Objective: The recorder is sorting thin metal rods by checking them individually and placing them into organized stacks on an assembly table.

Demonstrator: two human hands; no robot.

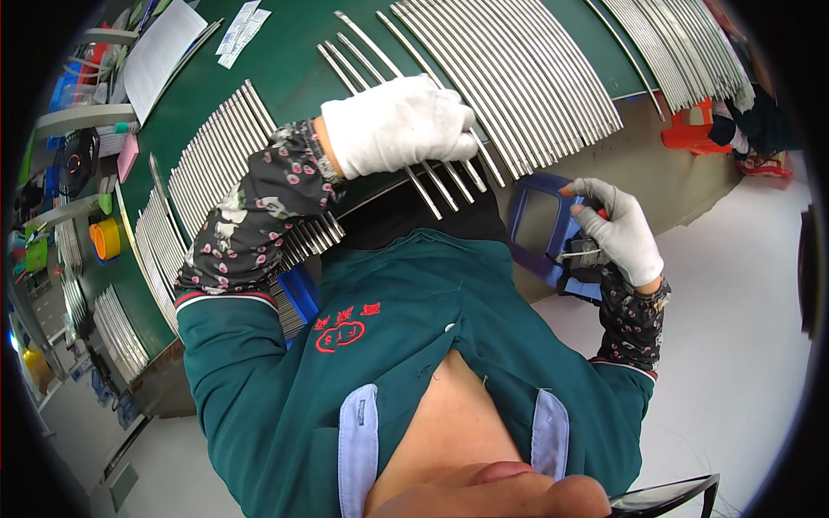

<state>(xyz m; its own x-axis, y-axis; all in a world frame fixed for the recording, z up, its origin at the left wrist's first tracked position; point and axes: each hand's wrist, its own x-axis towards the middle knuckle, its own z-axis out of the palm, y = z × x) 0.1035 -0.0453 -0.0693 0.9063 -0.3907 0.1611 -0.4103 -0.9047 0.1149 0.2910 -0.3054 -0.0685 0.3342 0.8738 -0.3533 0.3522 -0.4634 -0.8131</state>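
The left white-gloved hand (399, 123) presses flat on five loose thin silver metal rods (406, 129) on the green table (294, 78). Right of these, the right white-gloved hand (620, 229) grips a blue handheld device (540, 223). Long sorted rod rows (509, 78) lie behind.

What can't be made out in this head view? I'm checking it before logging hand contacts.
- Left hand: white glove hides its grip on the thin silver metal rods.
- Right hand: fingers cover part of the blue handheld device with grey screen; grip unclear.
- Rod rows on the green table: cut off by the top edge.
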